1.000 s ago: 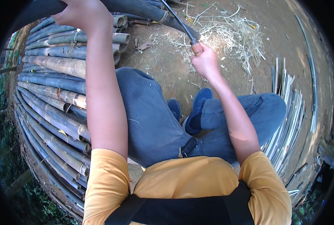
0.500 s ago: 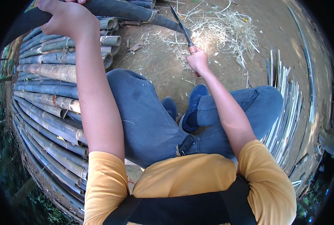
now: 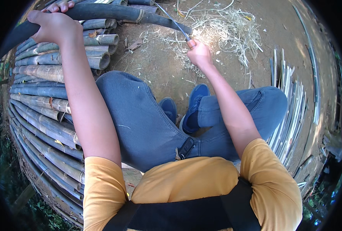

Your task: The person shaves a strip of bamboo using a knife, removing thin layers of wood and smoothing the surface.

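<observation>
At the upper left, my left hand (image 3: 57,25) is wrapped round a long dark bamboo pole (image 3: 105,11). The pole runs across the top of the view, and its cut end lies near the middle. My right hand (image 3: 199,54) grips the reddish wooden handle of a knife (image 3: 174,22). Its long narrow blade points up and to the left, seen nearly edge-on. The blade crosses the pole close to its right end; whether the two touch I cannot tell.
Stacked bamboo poles (image 3: 42,92) fill the left side. Pale shavings (image 3: 234,32) lie on the dirt ground beyond my right hand. Beside my right knee is a bundle of split strips (image 3: 292,104). A long thin pole (image 3: 313,65) lies farther right.
My left hand and the bamboo pole have shifted left and a little down. My right hand has moved slightly up and left, with the knife tilted farther left and its blade turned edge-on.
</observation>
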### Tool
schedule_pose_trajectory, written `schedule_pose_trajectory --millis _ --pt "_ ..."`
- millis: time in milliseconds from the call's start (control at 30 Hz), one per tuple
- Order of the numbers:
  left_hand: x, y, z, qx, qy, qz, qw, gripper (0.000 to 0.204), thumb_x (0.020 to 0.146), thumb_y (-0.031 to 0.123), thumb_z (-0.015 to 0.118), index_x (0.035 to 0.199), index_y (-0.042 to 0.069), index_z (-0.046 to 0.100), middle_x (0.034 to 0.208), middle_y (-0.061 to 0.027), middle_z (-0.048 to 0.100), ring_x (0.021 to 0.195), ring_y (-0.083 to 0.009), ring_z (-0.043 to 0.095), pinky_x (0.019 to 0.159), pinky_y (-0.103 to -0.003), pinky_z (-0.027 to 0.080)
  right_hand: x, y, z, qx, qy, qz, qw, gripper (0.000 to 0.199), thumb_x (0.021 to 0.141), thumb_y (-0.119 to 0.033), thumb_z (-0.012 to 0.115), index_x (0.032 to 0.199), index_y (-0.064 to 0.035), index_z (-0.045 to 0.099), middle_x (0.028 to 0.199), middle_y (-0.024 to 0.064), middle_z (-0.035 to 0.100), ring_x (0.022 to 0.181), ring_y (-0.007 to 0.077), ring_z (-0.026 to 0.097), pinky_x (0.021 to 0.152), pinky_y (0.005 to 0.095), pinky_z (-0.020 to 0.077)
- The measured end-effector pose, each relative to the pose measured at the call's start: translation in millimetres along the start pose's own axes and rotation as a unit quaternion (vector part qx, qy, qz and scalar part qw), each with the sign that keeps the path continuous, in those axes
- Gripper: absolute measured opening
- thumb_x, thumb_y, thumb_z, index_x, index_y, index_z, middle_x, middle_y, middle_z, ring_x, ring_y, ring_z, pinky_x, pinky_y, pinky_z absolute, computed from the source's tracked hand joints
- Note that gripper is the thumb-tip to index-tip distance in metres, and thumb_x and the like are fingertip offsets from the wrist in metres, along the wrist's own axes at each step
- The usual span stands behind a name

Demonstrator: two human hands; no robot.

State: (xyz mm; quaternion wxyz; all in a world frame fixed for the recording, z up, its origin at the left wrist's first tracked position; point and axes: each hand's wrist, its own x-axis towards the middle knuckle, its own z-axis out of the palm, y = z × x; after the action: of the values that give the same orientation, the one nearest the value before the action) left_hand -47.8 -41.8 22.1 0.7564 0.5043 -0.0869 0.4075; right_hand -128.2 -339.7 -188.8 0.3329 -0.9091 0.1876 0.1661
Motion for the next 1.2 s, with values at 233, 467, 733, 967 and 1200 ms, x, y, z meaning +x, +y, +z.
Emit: schedule_pose_trajectory --millis 233,467,733,967,1200 --pt "2 -2 9 0.021 0.107 -0.008 0.994 0.024 0.094 0.025 0.044 0.088 0.004 0.035 0.063 -0.0073 0.042 0.048 -0.0188 0.038 0.047 -0.039 0.042 66 59 32 0.026 0.04 0.093 0.995 0.03 0.099 -0.032 0.052 0.113 -0.0101 0.066 0.114 0.0225 0.068 0.111 0.0378 0.065 0.093 0.047 0.0512" --pt "7 -5 -4 0.041 0.122 -0.002 0.992 0.022 0.096 0.023 0.043 0.092 0.004 0.033 0.066 -0.007 0.042 0.05 -0.0172 0.039 0.048 -0.037 0.045 59 43 42 -0.018 0.032 0.056 0.998 0.032 0.098 -0.034 0.053 0.118 -0.0121 0.064 0.123 0.0205 0.065 0.116 0.0344 0.063 0.099 0.0451 0.0494" --pt "14 -12 -15 0.038 0.081 0.003 0.996 0.026 0.097 0.027 0.043 0.094 0.004 0.031 0.064 -0.0075 0.042 0.05 -0.0188 0.04 0.048 -0.038 0.045 79 37 8 -0.078 0.019 0.035 0.996 0.037 0.1 -0.041 0.051 0.122 -0.0152 0.065 0.12 0.0168 0.068 0.111 0.0347 0.066 0.093 0.045 0.0524" --pt "6 -9 -3 0.033 0.096 -0.017 0.995 0.028 0.097 0.028 0.044 0.094 0.003 0.032 0.065 -0.0079 0.043 0.05 -0.0186 0.041 0.048 -0.039 0.046 119 105 36 -0.069 0.052 0.143 0.986 0.035 0.098 -0.039 0.053 0.12 -0.0138 0.065 0.121 0.0204 0.067 0.115 0.0355 0.064 0.097 0.0449 0.0511" --pt "13 -14 -7 0.023 0.099 -0.016 0.995 0.03 0.099 0.029 0.044 0.1 0.002 0.03 0.066 -0.0083 0.043 0.05 -0.0188 0.041 0.048 -0.039 0.046 142 153 39 -0.056 0.03 0.126 0.99 0.035 0.094 -0.033 0.059 0.125 -0.0183 0.065 0.124 0.0207 0.066 0.116 0.0366 0.063 0.098 0.0449 0.0509"
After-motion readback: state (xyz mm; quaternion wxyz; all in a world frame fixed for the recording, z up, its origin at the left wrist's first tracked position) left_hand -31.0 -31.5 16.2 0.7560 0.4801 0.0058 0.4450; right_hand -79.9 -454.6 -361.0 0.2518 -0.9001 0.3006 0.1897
